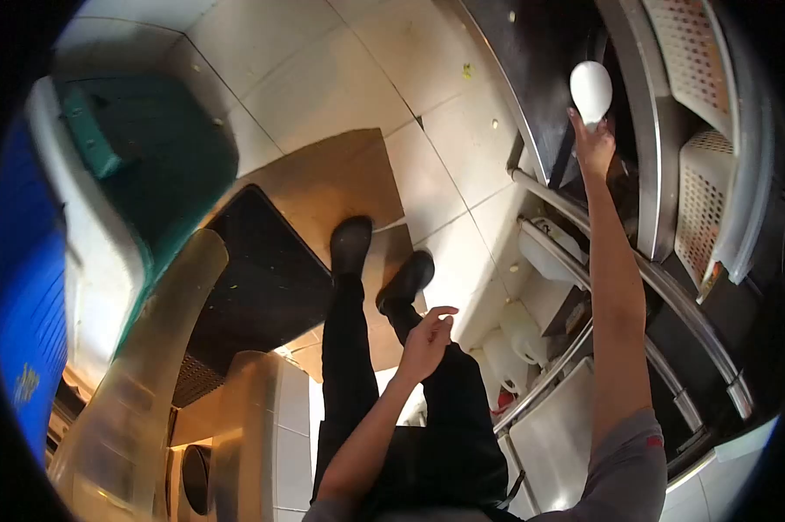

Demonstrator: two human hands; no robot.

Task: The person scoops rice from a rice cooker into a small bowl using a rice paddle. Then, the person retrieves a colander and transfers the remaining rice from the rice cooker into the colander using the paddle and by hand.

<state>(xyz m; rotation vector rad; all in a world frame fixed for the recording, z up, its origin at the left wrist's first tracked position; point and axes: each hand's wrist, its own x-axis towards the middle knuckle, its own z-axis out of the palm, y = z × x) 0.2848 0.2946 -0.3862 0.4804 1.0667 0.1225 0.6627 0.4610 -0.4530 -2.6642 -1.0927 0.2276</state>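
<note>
My right hand (595, 150) is at the upper right, its fingers wrapped round the lower end of a white, rounded, spoon-like utensil (591, 90). The utensil is over a dark metal surface (540, 78). Lower down, near the middle, my left hand (426, 345) hangs in front of my dark-clothed legs, with its fingers partly bent and somewhat apart. I see nothing in it.
White perforated baskets (704, 196) stand at the right, beside metal rails (688, 322). White jugs (521, 332) are below. At the left are a green lid (162, 143), a blue container (27, 296) and a yellowish translucent container (140, 383). Cardboard (357, 170) and a dark mat (257, 270) lie on the tiles.
</note>
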